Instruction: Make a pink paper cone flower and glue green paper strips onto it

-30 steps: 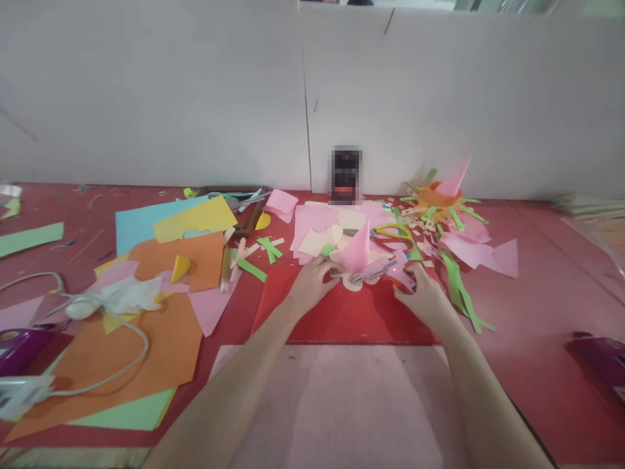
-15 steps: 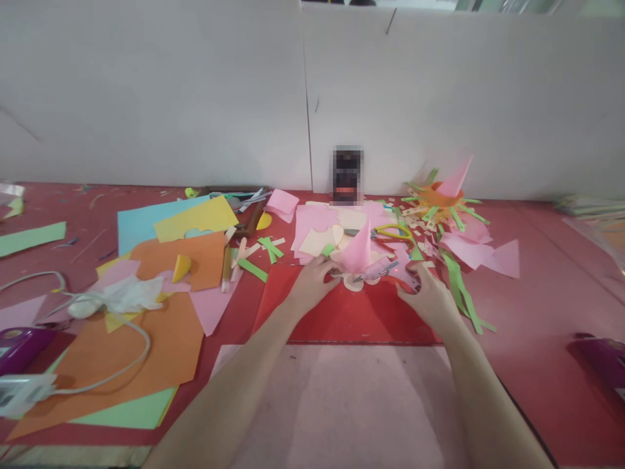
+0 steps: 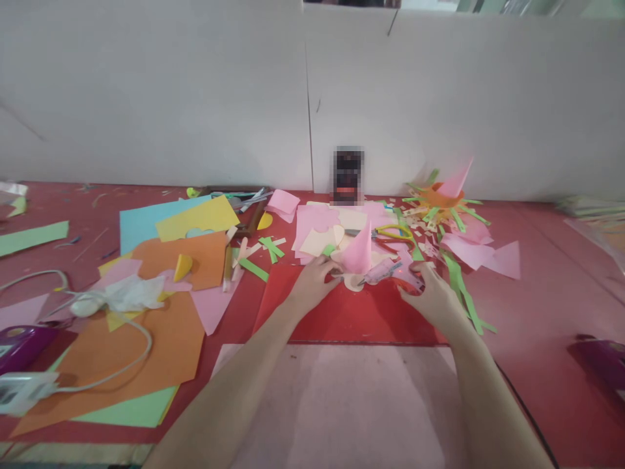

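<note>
A pink paper cone (image 3: pixel 359 253) stands on a cream, petal-edged paper piece (image 3: pixel 353 283) above a red sheet (image 3: pixel 336 319). My left hand (image 3: pixel 315 281) is closed, thumb and fingers pinching the cream piece at its left edge. On the right, my right hand (image 3: pixel 432 290) is curled round the rear of a pink stapler-like tool (image 3: pixel 385 270) with a narrow metal front. That front points left, close to the petals; whether it touches them is not clear. Behind the cone lie scissors (image 3: pixel 393 232) with yellow handles.
Coloured paper sheets (image 3: pixel 170 339) cover the left side, with a white cable (image 3: pixel 146 345) across them. A finished-looking cone on orange paper (image 3: pixel 442 195) with green strips stands back right. Purple devices (image 3: pixel 24 345) lie at the sides. A blurred dark object (image 3: pixel 347 176) leans on the wall.
The metal front of the pink tool has shifted slightly right along the petals, and my right hand has moved a little with it. My left hand keeps its pinch.
</note>
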The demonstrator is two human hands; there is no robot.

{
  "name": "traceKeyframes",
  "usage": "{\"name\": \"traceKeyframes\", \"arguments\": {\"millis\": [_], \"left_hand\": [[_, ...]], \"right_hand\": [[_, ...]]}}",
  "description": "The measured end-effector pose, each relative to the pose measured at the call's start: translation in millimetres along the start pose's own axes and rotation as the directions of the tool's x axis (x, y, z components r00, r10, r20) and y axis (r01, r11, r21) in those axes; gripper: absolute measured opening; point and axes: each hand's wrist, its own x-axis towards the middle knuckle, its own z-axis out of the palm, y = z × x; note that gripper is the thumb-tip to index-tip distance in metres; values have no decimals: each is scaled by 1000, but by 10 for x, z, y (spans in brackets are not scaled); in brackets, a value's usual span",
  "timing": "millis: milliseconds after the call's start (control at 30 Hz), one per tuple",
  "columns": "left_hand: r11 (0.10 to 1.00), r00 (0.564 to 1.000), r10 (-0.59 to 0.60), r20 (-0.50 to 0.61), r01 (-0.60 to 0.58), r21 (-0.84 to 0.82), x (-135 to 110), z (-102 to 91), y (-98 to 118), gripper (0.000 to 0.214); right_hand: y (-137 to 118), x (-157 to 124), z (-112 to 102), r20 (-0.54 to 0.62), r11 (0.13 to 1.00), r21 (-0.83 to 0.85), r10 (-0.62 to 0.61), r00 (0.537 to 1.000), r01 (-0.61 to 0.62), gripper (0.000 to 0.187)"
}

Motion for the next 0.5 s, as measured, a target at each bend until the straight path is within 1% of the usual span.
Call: {"name": "traceKeyframes", "arguments": {"millis": [67, 167, 233, 300, 400, 433, 500], "left_hand": [[1000, 1000, 17, -8, -17, 5, 0, -4, 4, 9], [1000, 999, 29, -25, -29, 7, 3, -12, 19, 15], [999, 997, 32, -70, -30, 20, 9, -21, 27, 15], [998, 988, 15, -157, -6, 58, 16, -42, 25, 14], [989, 946, -72, -316, 109, 102, 25, -110, -12, 14], [983, 925, -108, -363, 155, 102, 26, -144, -33, 14], [966, 884, -178, -432, 241, 96, 28, -219, -83, 14]], "right_hand": [[26, 11, 25, -11, 999, 32, -20, 1000, 21, 32], [47, 32, 40, -32, 996, 84, 9, 999, -6, 35], [54, 52, 25, -42, 992, 118, 58, 997, -52, 33], [74, 76, -2, -45, 985, 136, 116, 992, -109, 28], [167, 114, -35, -98, 971, 142, 208, 973, -193, 26], [218, 125, -40, -143, 964, 143, 243, 959, -223, 28], [340, 141, -37, -226, 944, 120, 328, 917, -308, 34]]}}
